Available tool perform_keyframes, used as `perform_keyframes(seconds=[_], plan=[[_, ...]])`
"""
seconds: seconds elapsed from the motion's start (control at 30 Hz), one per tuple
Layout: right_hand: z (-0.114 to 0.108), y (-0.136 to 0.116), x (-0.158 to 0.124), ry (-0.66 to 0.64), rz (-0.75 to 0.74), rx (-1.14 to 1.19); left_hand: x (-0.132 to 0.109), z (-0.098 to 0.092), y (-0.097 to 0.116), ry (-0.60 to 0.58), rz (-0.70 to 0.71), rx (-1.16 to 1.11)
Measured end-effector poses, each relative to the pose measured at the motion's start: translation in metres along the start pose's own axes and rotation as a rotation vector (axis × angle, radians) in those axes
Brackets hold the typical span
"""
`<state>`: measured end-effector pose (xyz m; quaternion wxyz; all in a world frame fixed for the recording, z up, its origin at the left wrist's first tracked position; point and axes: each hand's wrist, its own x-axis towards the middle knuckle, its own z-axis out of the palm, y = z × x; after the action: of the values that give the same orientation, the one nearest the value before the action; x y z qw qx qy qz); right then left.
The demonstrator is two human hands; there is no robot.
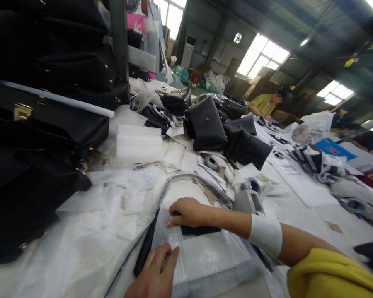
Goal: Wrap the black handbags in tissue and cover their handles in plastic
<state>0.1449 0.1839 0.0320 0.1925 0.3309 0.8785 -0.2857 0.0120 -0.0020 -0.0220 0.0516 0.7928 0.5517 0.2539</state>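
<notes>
A black bag [143, 252] lies in front of me, largely covered by a thin, translucent white wrapping sheet [214, 252]. Its long strap [186, 176], wrapped in clear plastic, loops away beyond it. My right hand [189, 212] reaches in from the right, with curled fingers and thumb closed on the sheet near the bag's far edge. Nearer to me, my left hand [155, 271] has its thumb and fingertips brought together on the sheet's left part. What lies under the fingertips is hidden. A white band wraps my right forearm.
Black bags [46, 124] with gold clasps pile high on the left. More black bags [207, 124] stand farther back. White foam sheets [139, 144], a grey tape dispenser [248, 202] and tape rolls lie around. Another person [262, 105] in yellow works beyond the table.
</notes>
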Motion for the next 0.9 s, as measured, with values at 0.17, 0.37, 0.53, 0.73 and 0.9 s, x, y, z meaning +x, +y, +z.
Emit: perform_keyframes(seconds=[0.17,0.37,0.53,0.73,0.9], plan=[[-0.011,0.019,-0.014,0.131,0.001,0.290,0.000,-0.006,-0.007,-0.062,0.105,0.016],[0.008,0.010,-0.134,0.755,0.150,0.237,-0.003,-0.016,-0.009,-0.010,0.137,0.030],[0.075,-0.003,-0.179,0.744,0.202,0.026,0.017,-0.024,-0.010,0.022,0.190,0.054],[0.110,0.004,-0.158,0.802,0.243,-0.153,0.052,0.000,-0.015,-0.058,0.256,0.227],[0.120,0.003,-0.155,0.862,0.233,-0.157,0.062,0.000,-0.017,-0.319,0.146,0.168]])
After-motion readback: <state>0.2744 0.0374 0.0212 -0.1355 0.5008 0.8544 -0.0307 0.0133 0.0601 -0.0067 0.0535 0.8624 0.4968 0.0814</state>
